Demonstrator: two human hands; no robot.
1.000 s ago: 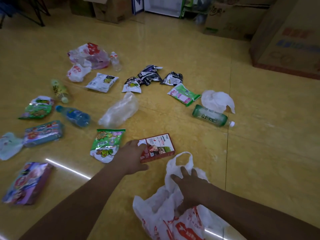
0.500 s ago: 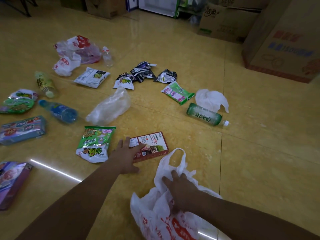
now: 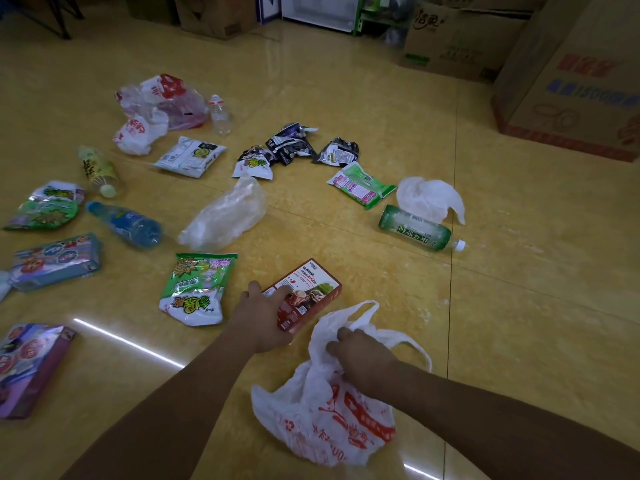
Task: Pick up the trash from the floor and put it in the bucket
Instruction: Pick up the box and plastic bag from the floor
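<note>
Trash [image 3: 225,216] lies scattered over the yellow tiled floor [image 3: 519,306], none of it in a bucket, and no bucket is in view. The left grip [image 3: 259,320] curls round the near end of a red box [image 3: 308,292], thumb on the near side and fingers over its top; I cannot tell whether the box has left the floor. Just right of it, the right grip [image 3: 363,358] pinches the gathered mouth of a white bag [image 3: 325,417] with red print.

This looks like the pick-up step for the box. Next it likely has to be lifted clear and either dropped into the bag, if the right grip pulls the mouth apart, or carried off to the bucket.

Much remains: a purple carton [image 3: 27,368] at far left, a blue bottle [image 3: 128,226], a green snack bag [image 3: 197,289] just beside the left grip, and a green bottle [image 3: 415,232] to the right. Nothing blocks the lift.
</note>
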